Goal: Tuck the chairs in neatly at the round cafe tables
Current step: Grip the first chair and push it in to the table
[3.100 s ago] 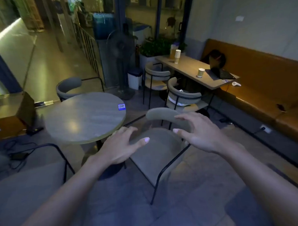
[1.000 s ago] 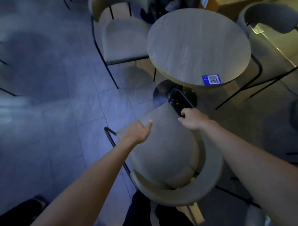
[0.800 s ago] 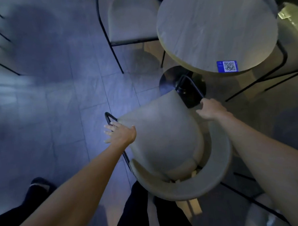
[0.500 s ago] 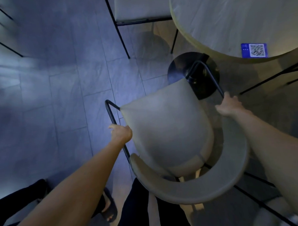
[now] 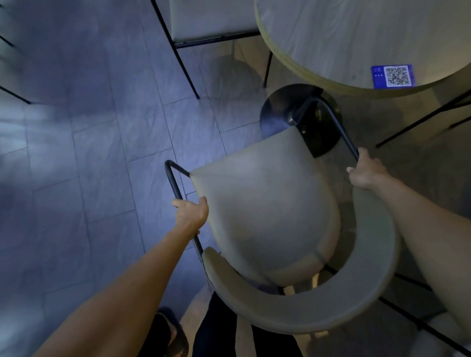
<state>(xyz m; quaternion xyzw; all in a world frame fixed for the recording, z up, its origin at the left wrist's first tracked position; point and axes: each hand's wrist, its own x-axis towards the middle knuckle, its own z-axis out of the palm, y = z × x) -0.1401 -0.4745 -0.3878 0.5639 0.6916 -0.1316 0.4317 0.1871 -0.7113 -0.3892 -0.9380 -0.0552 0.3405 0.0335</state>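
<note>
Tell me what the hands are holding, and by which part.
The chair: left hand and right hand each grip its black metal armrest tubes.

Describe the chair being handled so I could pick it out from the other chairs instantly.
Start at the round wooden table with the blue QR sticker. Just below its edge is a beige chair with a curved backrest and black tube frame. Unlike the chair across the table, the left hand and right hand grip its side rails.

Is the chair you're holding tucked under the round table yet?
Not yet. The chair seat lies clear of the table edge; only its front frame nears the base.
</note>
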